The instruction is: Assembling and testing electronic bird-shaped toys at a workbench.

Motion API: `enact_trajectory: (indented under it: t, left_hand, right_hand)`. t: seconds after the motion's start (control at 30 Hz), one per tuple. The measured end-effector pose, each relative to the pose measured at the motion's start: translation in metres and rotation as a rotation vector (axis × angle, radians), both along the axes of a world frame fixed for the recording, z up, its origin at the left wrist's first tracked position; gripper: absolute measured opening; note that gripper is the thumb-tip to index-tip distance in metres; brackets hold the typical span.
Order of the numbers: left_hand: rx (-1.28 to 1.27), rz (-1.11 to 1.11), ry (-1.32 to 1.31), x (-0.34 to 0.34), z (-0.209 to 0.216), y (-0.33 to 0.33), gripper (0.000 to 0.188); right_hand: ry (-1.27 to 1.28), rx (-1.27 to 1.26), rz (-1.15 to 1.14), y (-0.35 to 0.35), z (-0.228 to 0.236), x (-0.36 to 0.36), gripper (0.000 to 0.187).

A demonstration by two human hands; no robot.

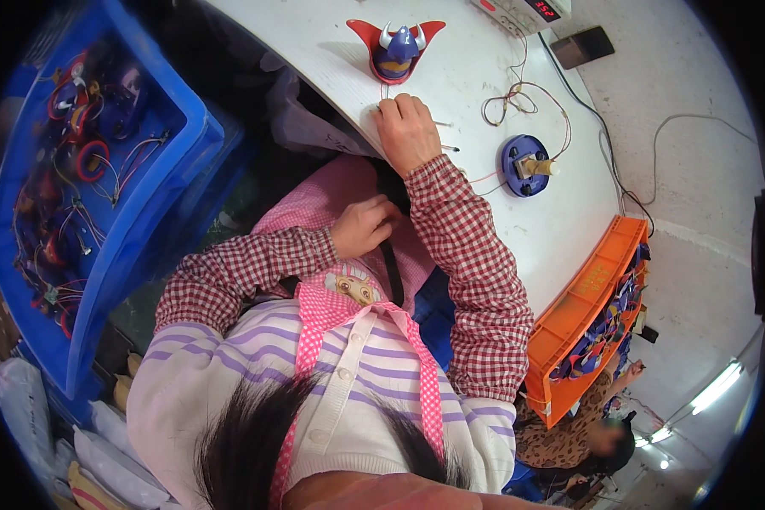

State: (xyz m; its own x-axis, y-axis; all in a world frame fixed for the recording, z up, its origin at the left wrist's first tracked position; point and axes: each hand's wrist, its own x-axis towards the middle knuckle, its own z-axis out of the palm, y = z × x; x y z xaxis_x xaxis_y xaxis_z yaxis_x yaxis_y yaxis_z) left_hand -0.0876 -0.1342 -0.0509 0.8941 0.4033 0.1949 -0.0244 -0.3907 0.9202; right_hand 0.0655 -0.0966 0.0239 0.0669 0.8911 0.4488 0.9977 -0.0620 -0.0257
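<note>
The purple horned figure sits on the white counter at the upper middle of the frame, directly above the right hand, its red collar spread widest from left to right. Thin leads run down from it to the right hand, the nearer one, whose fingers are curled close together; whether they pinch the leads, I cannot tell. Lower, the left hand rests over the pink apron, fingers loosely bent, their grip unclear.
</note>
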Motion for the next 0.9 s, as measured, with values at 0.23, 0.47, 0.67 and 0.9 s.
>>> enact_trajectory:
  t: [0.23,0.47,0.67,0.9]
  left_hand:
    - [-0.002,-0.003,0.017,-0.003,-0.006,-0.001,0.017]
    - [0.086,0.016,-0.058,-0.001,0.000,-0.007,0.018]
    - [0.130,0.001,-0.121,0.007,0.045,0.010,0.022]
    - [0.273,0.058,-0.251,0.094,0.099,0.025,0.041]
  right_hand:
    - [-0.023,-0.012,-0.030,0.004,-0.006,0.000,0.010]
    - [-0.093,0.000,-0.086,0.010,-0.015,0.004,0.014]
    - [-0.005,0.290,-0.159,-0.026,0.057,0.000,0.048]
    - [0.514,0.620,-0.626,-0.157,0.054,0.098,0.043]
